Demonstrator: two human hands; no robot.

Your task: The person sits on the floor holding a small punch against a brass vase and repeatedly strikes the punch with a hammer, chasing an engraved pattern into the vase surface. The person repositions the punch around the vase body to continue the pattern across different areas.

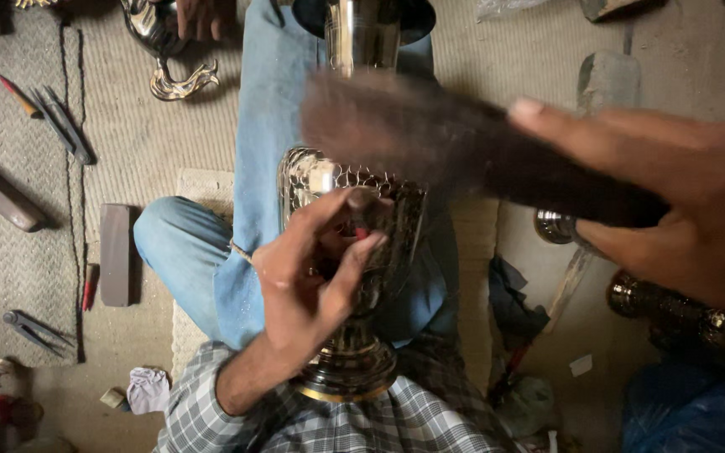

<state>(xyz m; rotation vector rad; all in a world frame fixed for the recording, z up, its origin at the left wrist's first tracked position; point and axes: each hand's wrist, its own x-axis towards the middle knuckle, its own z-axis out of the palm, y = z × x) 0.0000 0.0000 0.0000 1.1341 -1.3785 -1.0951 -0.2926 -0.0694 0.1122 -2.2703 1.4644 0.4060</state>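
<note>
A tall silvery metal vessel (316, 180) with a scale-like engraved pattern lies across my lap, its round foot (350, 369) toward me. My left hand (308, 281) rests on its body and pinches a short dark punch (361, 205) upright against the engraved surface. My right hand (681, 189) comes in from the right, gripping the handle of a dark wooden mallet (430, 138). The mallet is blurred with motion and its head hovers just above the punch. The vessel's neck (362, 33) runs away from me between my blue-trousered legs.
On the woven mat at left lie thin metal chisels (59, 124), a red-tipped pencil (17, 95), a dark flat block (115, 252) and a pair of dividers (33, 329). Another person's hand (199, 17) holds a shiny metal piece (165, 50). More engraved metal parts (681, 310) lie at right.
</note>
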